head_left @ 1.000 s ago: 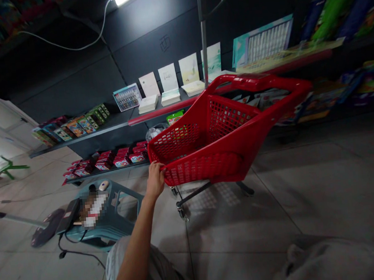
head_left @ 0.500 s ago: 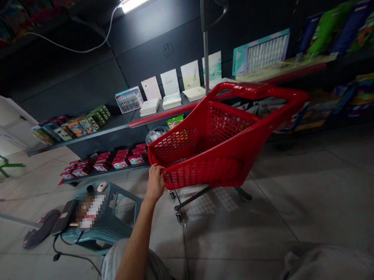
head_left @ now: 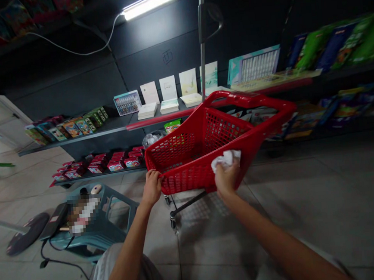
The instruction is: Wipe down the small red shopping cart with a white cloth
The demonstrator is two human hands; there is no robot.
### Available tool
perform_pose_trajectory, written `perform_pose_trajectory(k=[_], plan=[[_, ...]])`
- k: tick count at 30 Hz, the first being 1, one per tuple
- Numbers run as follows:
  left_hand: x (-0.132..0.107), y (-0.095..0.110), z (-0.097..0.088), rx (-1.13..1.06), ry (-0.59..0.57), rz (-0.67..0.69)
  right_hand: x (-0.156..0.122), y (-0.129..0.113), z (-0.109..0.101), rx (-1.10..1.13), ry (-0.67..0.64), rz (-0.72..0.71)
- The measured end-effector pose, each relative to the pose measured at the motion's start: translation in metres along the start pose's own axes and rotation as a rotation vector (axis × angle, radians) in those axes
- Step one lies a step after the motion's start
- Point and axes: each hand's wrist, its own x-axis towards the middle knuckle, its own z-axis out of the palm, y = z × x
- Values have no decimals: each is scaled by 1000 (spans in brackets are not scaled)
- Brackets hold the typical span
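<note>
A red plastic shopping cart stands on wheels in front of me, its handle end to the right. My left hand grips the rim at the cart's left front corner, fingers curled over the edge. In my right hand is a crumpled white cloth or tissue, held at the near side wall of the cart toward the handle end. Whether the cloth presses on the plastic I cannot tell. The basket looks bare inside, apart from the parts hidden by its walls.
Behind the cart runs a dark shelf with boxes, notebooks and bags. A metal pole rises behind the cart. At left, a blue-grey plastic stool carries small items and a cable, beside a round stand base.
My right hand has come into view with the white cloth and is now at the cart's near side. My left hand stays on the rim; the view has shifted slightly.
</note>
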Motion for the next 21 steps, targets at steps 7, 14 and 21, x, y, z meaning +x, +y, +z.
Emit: perform_pose_trajectory(k=[7, 14, 21], plan=[[-1, 6, 0, 14, -12, -6, -97, -61, 38, 320, -259, -107], [-5, 4, -2, 22, -33, 1, -122, -49, 50, 196, -751, -390], [-4, -1, 0, 19, -15, 11, -31, 0, -15, -60, -461, -414]])
